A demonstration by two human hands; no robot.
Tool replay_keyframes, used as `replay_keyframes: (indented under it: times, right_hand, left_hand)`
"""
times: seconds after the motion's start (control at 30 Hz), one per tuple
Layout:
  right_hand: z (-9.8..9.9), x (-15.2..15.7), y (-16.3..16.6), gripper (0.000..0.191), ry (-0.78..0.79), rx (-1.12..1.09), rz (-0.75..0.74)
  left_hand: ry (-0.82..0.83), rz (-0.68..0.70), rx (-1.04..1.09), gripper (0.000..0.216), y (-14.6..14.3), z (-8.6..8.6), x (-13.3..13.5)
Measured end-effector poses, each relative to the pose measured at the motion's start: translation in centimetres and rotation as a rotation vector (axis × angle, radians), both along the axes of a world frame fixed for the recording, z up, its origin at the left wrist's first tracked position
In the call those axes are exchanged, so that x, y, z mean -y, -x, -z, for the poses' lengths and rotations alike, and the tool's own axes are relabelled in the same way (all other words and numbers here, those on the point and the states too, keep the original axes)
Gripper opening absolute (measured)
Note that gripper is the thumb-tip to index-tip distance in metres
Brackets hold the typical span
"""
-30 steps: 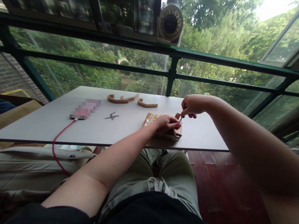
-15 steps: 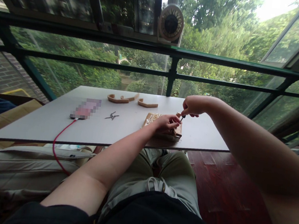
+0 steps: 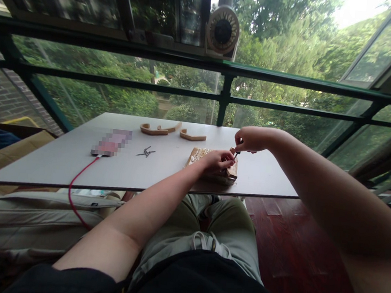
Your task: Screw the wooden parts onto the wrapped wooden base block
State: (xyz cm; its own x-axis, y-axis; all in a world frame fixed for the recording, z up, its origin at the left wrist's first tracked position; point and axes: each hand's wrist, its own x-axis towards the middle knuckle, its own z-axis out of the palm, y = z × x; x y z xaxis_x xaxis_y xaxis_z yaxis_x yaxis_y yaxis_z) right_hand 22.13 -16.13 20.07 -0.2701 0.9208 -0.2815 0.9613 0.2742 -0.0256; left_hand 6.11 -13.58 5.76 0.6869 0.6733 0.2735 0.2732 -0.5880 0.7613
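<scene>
My right hand is closed around the dark handle of a screwdriver, whose metal shaft slants down and left toward my left fingers. My left hand lies over a worn wooden board with flaking pale patches on top. Its fingers are drawn together by the screwdriver's tip, and what they pinch is hidden. Beneath those fingers, a smaller light wooden piece sits on the board's right side. The board rests near the front edge of the white table.
Curved wooden pieces lie at the back of the table. Left of the board is a small pile of screws. A blurred-out phone with a red cable lies farther left. A round fan stands by the window railing.
My right hand and the screwdriver have shifted slightly left and down, with the grip turned a little. My left hand stays in nearly the same place on the board.
</scene>
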Motion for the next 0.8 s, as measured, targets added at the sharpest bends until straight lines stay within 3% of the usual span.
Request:
replay_keyframes:
  times: [0.17,0.53,0.8]
  right_hand:
    - [0.2,-0.2,-0.1,0.038,0.03,-0.021,-0.01]
    - [-0.2,0.0,0.4,0.021,0.047,0.034,0.003]
    - [-0.7,0.3,1.2,0.03,0.105,0.112,-0.001]
  left_hand:
    - [-0.033,0.004,-0.003,0.028,0.0,0.0,0.0]
    - [-0.056,-0.023,-0.01,0.031,0.0,0.2,0.0]
    - [0.0,-0.006,-0.019,0.033,0.1,0.1,0.1]
